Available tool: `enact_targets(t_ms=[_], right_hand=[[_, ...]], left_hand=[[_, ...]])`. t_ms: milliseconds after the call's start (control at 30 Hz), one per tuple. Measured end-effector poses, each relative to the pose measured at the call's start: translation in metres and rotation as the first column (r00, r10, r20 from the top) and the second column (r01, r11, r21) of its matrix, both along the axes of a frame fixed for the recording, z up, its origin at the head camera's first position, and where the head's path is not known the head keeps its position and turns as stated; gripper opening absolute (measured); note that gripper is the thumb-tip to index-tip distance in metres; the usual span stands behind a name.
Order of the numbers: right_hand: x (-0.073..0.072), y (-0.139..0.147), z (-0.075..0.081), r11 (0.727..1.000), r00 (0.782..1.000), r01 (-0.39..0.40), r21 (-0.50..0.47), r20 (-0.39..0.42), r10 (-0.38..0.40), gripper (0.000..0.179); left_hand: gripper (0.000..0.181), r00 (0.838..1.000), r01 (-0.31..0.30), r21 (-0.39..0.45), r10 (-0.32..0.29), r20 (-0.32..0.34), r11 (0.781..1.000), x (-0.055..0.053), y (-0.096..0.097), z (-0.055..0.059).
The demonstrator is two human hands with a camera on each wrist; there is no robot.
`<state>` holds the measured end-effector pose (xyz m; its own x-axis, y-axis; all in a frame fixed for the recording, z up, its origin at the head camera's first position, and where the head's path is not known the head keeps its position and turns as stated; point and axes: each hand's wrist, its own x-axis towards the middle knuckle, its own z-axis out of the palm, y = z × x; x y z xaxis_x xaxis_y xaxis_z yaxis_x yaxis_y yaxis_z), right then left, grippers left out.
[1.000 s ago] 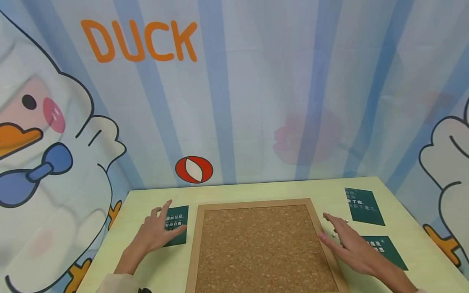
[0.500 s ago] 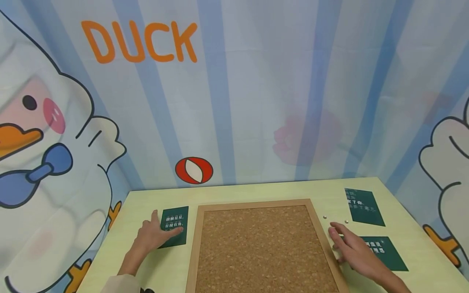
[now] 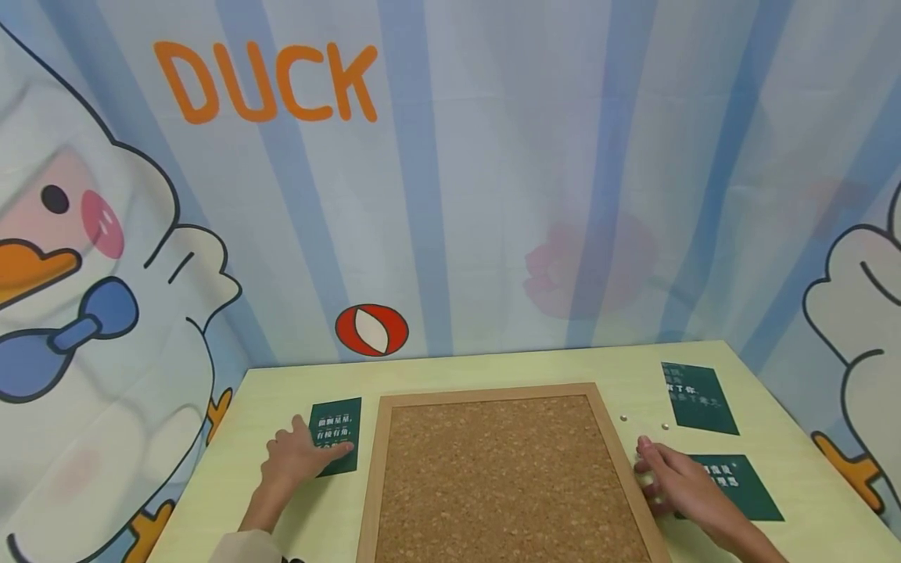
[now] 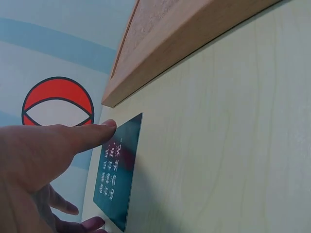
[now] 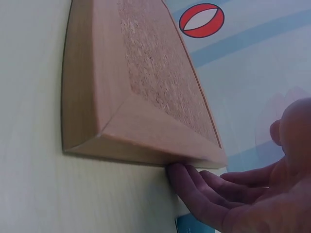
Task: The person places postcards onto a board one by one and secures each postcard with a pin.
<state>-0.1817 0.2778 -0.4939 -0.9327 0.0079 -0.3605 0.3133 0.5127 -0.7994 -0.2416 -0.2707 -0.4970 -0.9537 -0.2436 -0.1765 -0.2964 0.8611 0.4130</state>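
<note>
Left forearm (image 3: 263, 504): pale cream sleeve (image 3: 246, 547), plain, smooth-edged, ending short of the wrist. Small black piece (image 3: 293, 560) by the cuff, cropped by the frame; nature unclear. Left hand (image 3: 292, 457) bare. Right hand (image 3: 679, 477) bare; fingers (image 5: 194, 194) slim, tips rounded. Right forearm (image 3: 746, 532) uncovered where visible.

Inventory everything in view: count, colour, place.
Corkboard: 1, brown, light wood frame, mid-table
Cards: 3, dark green, one left of board, two right
Small round bits: 2 visible, silvery, right of board
Table: 1, pale yellow, below
Backdrop: 1, blue-white, behind table
Lettering: 1, DUCK, orange, upper left
Ball print: 1, red-white, low on backdrop
Duck prints: 2, white, far left and right
Faint print: 1, pink, right of centre
Dark item: 1, beside sleeve, unclear
Sleeve: 1, beige, bottom left
Left hand: 1, at left card
Right hand: 1, at board's right edge
</note>
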Motion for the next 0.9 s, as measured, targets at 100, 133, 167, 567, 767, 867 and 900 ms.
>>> enact_targets(t_ms=[100, 133, 167, 567, 767, 867, 900], right_hand=[[-0.001, 0.001, -0.004, 1.000, 1.000, -0.007, 0.014, 0.012, 0.007, 0.105], [-0.002, 0.001, -0.006, 1.000, 1.000, -0.009, 0.018, 0.015, 0.009, 0.104], [-0.003, 0.001, -0.006, 1.000, 1.000, -0.010, 0.017, 0.019, 0.010, 0.103], [-0.010, 0.000, -0.011, 0.997, 1.000, -0.026, 0.071, -0.001, 0.026, 0.050], [-0.009, -0.001, -0.010, 0.996, 1.000, -0.023, 0.084, -0.005, 0.023, 0.049], [-0.009, -0.001, -0.010, 0.996, 1.000, -0.022, 0.086, -0.010, 0.023, 0.050], [-0.008, -0.001, -0.010, 0.996, 1.000, -0.021, 0.086, -0.013, 0.022, 0.049]], left_hand=[[0.122, 1.000, 0.005, -0.009, -0.005, -0.003, 1.000, 0.000, 0.001, -0.004], [0.122, 1.000, 0.009, -0.017, -0.009, -0.005, 1.000, -0.001, 0.002, -0.005], [0.120, 1.000, 0.011, -0.024, -0.011, -0.007, 1.000, -0.001, 0.003, -0.006], [0.117, 1.000, 0.014, -0.034, -0.013, 0.021, 0.999, 0.000, 0.006, 0.000], [0.125, 0.999, -0.009, -0.002, 0.009, 0.033, 1.000, 0.000, 0.001, 0.000], [0.126, 1.000, -0.021, 0.012, 0.021, 0.023, 1.000, 0.000, 0.000, -0.001], [0.127, 1.000, -0.022, 0.018, 0.022, 0.019, 1.000, 0.000, 0.000, -0.002]])
